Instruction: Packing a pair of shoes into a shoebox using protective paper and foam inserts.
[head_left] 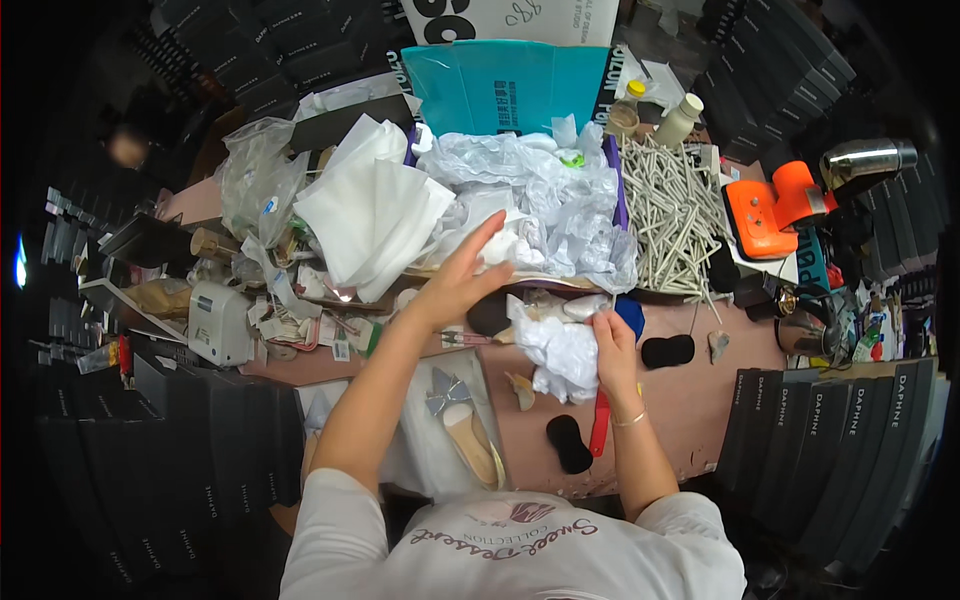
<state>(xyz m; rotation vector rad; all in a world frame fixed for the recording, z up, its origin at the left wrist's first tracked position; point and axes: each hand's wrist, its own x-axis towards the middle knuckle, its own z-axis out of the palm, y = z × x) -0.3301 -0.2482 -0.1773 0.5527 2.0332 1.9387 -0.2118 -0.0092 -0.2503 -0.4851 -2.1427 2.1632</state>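
My right hand (615, 350) is closed on a wad of crumpled white tissue paper (556, 355) above the table. My left hand (465, 280) is raised with its fingers apart and nothing in them, by the near edge of a box heaped with crumpled tissue paper (575, 220). Below my hands, a beige flat shoe (468, 440) with a grey bow lies on white sheet paper (415, 450). A red strip-like tool (600, 425) and a black rounded pad (570, 445) lie below the wad. Another black pad (668, 350) is right of my right hand.
Flat white sheets (375, 215) are stacked left of the tissue box. To its right lie many pale thin rods (670, 215), two bottles (680, 120) and an orange device (758, 220). Dark shoeboxes (830, 430) stand on both sides. A white machine (220, 323) sits at the left.
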